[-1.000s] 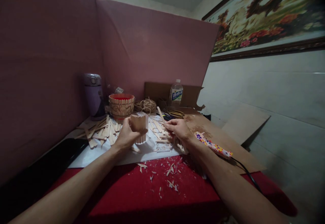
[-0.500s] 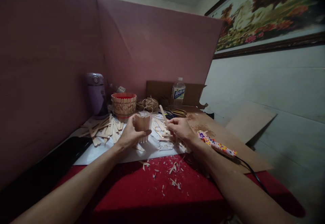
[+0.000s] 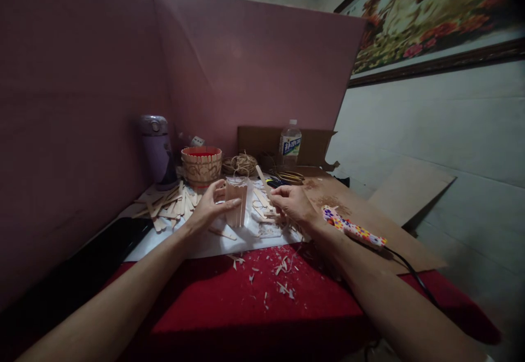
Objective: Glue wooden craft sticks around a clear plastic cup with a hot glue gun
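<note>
A small clear cup [image 3: 237, 209] partly lined with wooden sticks stands on the white sheet. Around its left side my left hand [image 3: 214, 203] rests, thumb across the front and fingers behind. Between the thumb and fingers of my right hand [image 3: 290, 202] is a wooden stick [image 3: 262, 179], tilted with its upper end to the left. Loose wooden sticks [image 3: 170, 206] lie in a pile left of the cup, and more lie between the cup and my right hand.
Behind stand a purple flask [image 3: 158, 151], a stick-covered tub [image 3: 202, 166], a twine coil [image 3: 241, 164] and a plastic bottle [image 3: 290, 146]. A flowered glue gun [image 3: 353, 228] lies on cardboard [image 3: 394, 255] at right. Scraps litter the red cloth [image 3: 229, 302].
The cup has gone from tilted in my left hand to upright and lower, with the hand's grip looser. My right hand still holds the stick. The view has shifted slightly.
</note>
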Action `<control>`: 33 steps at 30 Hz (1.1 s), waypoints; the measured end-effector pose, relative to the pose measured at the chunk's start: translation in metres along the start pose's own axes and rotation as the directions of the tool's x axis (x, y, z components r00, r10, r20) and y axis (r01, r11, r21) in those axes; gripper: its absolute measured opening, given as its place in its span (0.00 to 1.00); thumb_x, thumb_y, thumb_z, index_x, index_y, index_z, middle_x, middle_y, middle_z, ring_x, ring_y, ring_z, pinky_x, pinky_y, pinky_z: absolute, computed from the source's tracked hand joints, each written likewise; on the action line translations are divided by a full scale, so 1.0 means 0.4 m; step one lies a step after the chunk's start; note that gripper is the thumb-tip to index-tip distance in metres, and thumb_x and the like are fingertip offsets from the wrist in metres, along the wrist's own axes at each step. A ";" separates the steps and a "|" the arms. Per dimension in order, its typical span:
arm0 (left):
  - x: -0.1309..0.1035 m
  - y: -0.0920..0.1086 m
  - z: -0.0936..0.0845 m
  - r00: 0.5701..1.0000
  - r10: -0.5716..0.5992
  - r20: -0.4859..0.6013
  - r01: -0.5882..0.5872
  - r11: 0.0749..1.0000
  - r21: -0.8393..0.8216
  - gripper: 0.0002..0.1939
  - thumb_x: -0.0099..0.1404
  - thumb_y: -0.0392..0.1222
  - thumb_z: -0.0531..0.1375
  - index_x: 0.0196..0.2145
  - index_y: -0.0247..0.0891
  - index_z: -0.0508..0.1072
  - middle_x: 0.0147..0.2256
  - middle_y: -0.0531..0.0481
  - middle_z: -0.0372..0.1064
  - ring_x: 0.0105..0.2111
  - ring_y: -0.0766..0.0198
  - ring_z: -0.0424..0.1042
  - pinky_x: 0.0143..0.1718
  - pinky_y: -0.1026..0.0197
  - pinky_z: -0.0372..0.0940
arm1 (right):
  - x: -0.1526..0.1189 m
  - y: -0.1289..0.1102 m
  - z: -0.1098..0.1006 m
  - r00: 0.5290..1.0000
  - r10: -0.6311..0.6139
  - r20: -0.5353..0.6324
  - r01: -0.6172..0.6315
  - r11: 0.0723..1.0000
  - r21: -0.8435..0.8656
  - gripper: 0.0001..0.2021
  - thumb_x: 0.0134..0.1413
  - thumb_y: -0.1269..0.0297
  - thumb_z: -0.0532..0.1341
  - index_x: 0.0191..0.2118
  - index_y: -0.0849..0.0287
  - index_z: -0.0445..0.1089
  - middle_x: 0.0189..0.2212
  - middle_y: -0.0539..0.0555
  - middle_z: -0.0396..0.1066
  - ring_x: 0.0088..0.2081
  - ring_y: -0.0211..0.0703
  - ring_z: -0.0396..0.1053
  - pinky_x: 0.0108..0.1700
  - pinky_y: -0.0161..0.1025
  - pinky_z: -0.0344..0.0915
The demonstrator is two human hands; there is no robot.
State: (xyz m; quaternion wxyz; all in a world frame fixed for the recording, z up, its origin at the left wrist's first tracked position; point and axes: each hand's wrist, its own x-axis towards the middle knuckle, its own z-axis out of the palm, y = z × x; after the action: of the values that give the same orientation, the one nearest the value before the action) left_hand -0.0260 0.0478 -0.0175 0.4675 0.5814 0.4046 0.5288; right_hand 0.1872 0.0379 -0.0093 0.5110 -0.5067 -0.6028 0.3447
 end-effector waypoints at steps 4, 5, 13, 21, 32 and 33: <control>-0.001 0.001 0.000 1.000 0.017 -0.023 -0.016 0.999 0.048 0.43 0.46 0.49 0.70 0.56 0.35 0.59 0.53 0.34 0.65 0.53 0.48 0.66 0.51 0.49 0.62 | -0.003 -0.008 0.000 1.000 -0.010 0.004 0.010 1.000 0.011 0.03 0.37 0.68 0.59 0.20 0.61 0.67 0.13 0.45 0.62 0.17 0.32 0.58 0.16 0.28 0.53; -0.001 0.001 0.002 1.000 0.023 -0.009 -0.022 0.998 0.059 0.43 0.45 0.48 0.71 0.56 0.35 0.60 0.52 0.34 0.66 0.52 0.48 0.67 0.50 0.50 0.62 | -0.003 -0.010 0.000 1.000 -0.009 0.003 0.009 1.000 0.015 0.03 0.37 0.69 0.59 0.20 0.61 0.67 0.13 0.45 0.62 0.17 0.32 0.58 0.16 0.28 0.54; -0.002 -0.009 0.010 0.992 0.009 0.125 -0.021 0.995 0.095 0.35 0.40 0.39 0.71 0.46 0.36 0.64 0.44 0.42 0.70 0.44 0.51 0.71 0.43 0.54 0.66 | -0.006 -0.013 0.002 1.000 -0.001 0.012 0.001 0.999 0.034 0.01 0.36 0.69 0.58 0.21 0.61 0.66 0.14 0.45 0.61 0.16 0.32 0.58 0.14 0.28 0.54; -0.003 -0.005 -0.001 0.999 0.004 0.044 -0.010 0.990 0.138 0.45 0.40 0.46 0.72 0.54 0.35 0.60 0.44 0.41 0.68 0.46 0.50 0.69 0.45 0.53 0.64 | -0.001 -0.007 0.001 0.999 -0.024 0.030 0.023 0.999 0.045 0.02 0.36 0.68 0.59 0.21 0.60 0.66 0.15 0.46 0.62 0.16 0.33 0.57 0.15 0.30 0.54; -0.019 0.085 0.002 0.880 0.398 -0.261 -0.368 0.916 0.158 0.19 0.53 0.48 0.66 0.40 0.35 0.72 0.33 0.50 0.70 0.32 0.66 0.69 0.34 0.65 0.63 | -0.031 -0.037 0.005 0.973 -0.209 0.103 0.203 0.977 0.067 0.06 0.42 0.64 0.60 0.25 0.62 0.69 0.20 0.47 0.64 0.20 0.31 0.56 0.21 0.31 0.55; -0.020 0.101 0.013 0.896 0.389 -0.215 -0.362 0.919 0.154 0.18 0.54 0.47 0.66 0.40 0.35 0.73 0.31 0.51 0.69 0.30 0.67 0.68 0.31 0.66 0.62 | -0.034 -0.036 0.006 0.966 -0.239 0.101 0.234 0.970 0.061 0.06 0.42 0.65 0.60 0.26 0.62 0.70 0.20 0.48 0.65 0.21 0.32 0.57 0.22 0.31 0.55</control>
State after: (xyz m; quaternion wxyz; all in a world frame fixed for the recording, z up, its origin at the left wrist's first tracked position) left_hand -0.0229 0.0300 0.0197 0.2713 0.6046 0.3669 0.6529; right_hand 0.1807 0.0216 0.0001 0.5271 -0.3994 -0.6771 0.3227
